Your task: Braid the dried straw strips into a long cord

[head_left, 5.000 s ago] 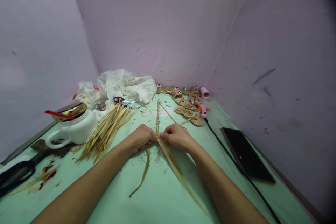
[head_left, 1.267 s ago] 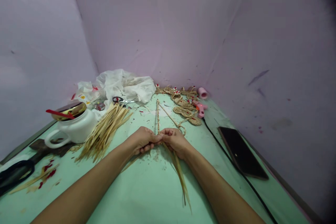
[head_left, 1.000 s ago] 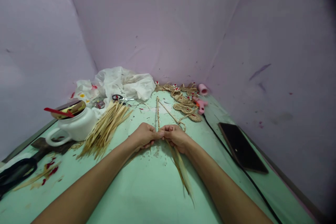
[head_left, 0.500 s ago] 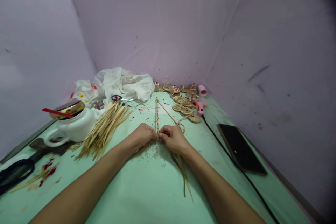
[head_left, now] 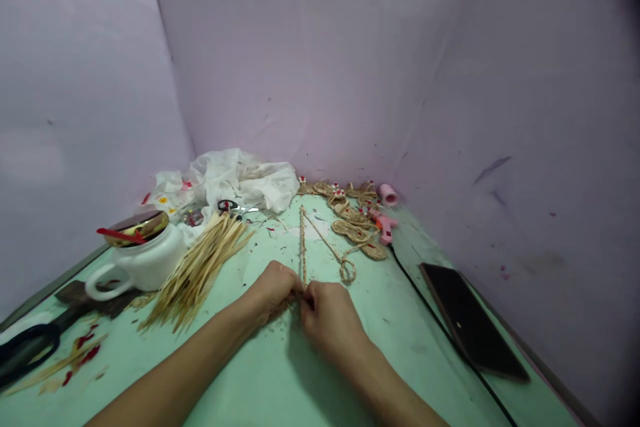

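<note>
A thin braided straw cord runs away from me along the table. At its far end it bends sharply, and a strand comes back to a small loop on the right. My left hand is closed in a pinch at the cord's near end. Pressed against it, my right hand is closed too, its back turned up and its fingertips at the same spot. What exactly lies between the fingertips is hidden. Flat coiled sole-shaped straw pieces lie beyond the loop.
On the left are a bundle of dry straw strips, a white mug, scissors and a crumpled plastic bag. To the right lie a pink glue gun, its black cable and a dark phone.
My right hand has turned over, its back now facing up. Loose strips that hung below it are out of sight. The view has tilted up, so things sit lower in the picture.
</note>
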{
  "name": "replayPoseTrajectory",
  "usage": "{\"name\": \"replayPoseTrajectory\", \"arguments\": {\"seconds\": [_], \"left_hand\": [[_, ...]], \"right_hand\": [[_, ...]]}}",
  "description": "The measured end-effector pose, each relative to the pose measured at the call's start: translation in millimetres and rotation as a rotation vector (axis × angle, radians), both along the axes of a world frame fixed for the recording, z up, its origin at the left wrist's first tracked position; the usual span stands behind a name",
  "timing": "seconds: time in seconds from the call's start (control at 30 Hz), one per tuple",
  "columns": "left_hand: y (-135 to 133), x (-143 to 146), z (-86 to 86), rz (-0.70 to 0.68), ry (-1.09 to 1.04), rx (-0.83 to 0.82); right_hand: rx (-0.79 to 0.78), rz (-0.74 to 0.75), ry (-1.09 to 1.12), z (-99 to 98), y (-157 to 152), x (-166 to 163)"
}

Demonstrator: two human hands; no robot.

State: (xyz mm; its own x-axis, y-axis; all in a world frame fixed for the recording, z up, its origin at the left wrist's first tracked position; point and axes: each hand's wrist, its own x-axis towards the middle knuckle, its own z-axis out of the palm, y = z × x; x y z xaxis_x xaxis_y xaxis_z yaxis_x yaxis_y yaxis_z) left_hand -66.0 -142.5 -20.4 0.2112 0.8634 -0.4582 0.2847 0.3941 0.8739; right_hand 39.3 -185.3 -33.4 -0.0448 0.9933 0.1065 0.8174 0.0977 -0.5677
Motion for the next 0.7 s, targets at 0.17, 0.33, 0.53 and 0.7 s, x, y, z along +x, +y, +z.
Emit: {"name": "replayPoseTrajectory", "arguments": {"seconds": [0.17, 0.33, 0.53, 0.7], "left_hand": [[1, -11, 1.4, -0.076, -0.056, 0.083], [7, -18, 1.0, -0.143, -0.058, 0.081], [11, -22, -1.8, -0.211, -0.072, 0.087], [10, -23, -0.8, -0.251, 0.053, 0.139]], "right_hand": [[0.009, 0.061, 0.022, 1.2, -3, -1], [0.046, -0.173, 0.397, 12.8, 14, 17], [-0.514, -0.071, 1.006, 4.4, 25, 7], [-0.393, -0.1, 0.797, -10.8, 29, 4]]}}
